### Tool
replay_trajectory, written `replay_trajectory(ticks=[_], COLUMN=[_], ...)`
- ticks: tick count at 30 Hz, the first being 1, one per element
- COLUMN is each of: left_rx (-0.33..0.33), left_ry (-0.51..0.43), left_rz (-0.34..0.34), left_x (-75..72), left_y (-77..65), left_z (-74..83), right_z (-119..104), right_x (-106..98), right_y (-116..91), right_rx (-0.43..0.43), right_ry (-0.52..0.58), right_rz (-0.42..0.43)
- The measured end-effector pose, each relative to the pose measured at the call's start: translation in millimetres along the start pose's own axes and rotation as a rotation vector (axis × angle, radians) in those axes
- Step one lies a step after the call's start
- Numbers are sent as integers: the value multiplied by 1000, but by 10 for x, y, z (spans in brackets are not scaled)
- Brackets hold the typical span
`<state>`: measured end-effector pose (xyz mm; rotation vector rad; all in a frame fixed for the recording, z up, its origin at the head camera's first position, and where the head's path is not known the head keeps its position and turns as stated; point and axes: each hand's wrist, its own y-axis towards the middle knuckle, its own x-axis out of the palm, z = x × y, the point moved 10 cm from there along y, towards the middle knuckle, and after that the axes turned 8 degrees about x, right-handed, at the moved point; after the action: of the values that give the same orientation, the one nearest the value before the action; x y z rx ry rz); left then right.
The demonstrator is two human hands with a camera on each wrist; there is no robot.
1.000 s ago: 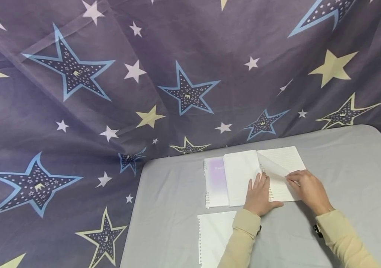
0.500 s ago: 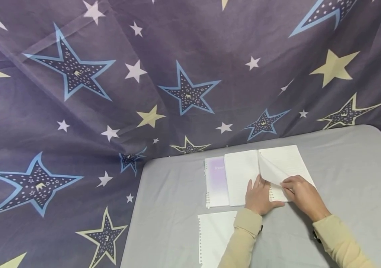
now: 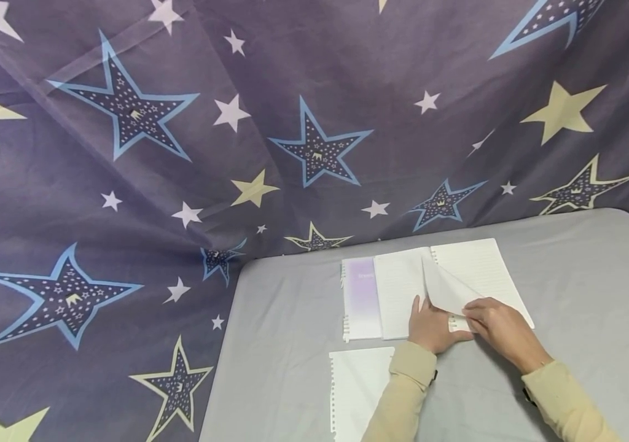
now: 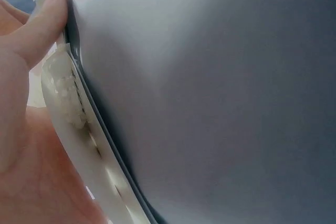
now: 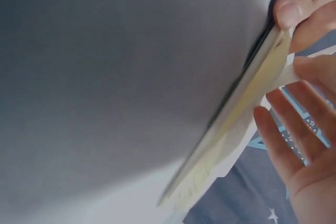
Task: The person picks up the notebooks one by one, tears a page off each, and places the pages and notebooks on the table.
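An open ring-bound notebook (image 3: 472, 261) with lined white pages lies on the grey surface. My left hand (image 3: 433, 328) rests on it by the spine, thumb stretched right, its other fingers partly hidden under a lifted sheet (image 3: 447, 288). With thumb and fingers, my right hand (image 3: 505, 328) pinches the lower corner of that sheet, which slants up from the spine. Binding rings show above and below the sheet. In the right wrist view the other fingers (image 5: 283, 145) of my right hand spread away from the paper. The left wrist view has my left thumb (image 4: 50, 22) at the notebook's edge.
Partly beneath the open notebook's left side is a purple-and-white notebook (image 3: 360, 301) with rings along its left edge. A loose punched sheet (image 3: 361, 390) lies nearer, beside my left forearm. Behind the grey padded surface (image 3: 276, 331) hangs a star-patterned cloth (image 3: 270, 80).
My right hand has drawn the sheet's lower corner leftward and nearer. The sheet now covers more of my left fingers, and rings have come into sight at the spine's top. The left hand stays put.
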<state>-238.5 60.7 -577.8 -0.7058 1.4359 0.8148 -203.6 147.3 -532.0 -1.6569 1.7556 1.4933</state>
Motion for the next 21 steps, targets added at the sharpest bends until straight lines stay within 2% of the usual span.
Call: replay_trajectory(ticks=[3, 6, 7, 9, 11, 13, 15, 18, 21], left_rx=[-81, -185, -199, -180, -139, -66, -27, -11, -10], left_ry=[-131, -368, -431, -477, -464, -371, -293, -230, -247], left_rz=[-9, 22, 47, 104, 163, 220, 256, 237, 179], left_x=[25, 77, 89, 91, 75, 34, -2, -13, 15], left_y=[-29, -72, -72, -61, -45, -26, -29, -39, -40], left_z=[-72, -169, -191, -206, -205, -174, -152, -129, -113], right_z=[-49, -70, -68, -60, -56, -60, -62, -66, -64], right_x=[2, -11, -24, -65, -112, -148, -171, -209, -249], right_y=[-24, -52, -61, -76, -95, -120, -149, -191, -231], right_rx=[-38, -68, -71, -72, -70, -73, -72, -69, -65], right_ry=[-10, -7, -3, 8, 26, 35, 46, 64, 79], right_rz=[-28, -50, -54, -48, -38, -25, -16, 9, 37])
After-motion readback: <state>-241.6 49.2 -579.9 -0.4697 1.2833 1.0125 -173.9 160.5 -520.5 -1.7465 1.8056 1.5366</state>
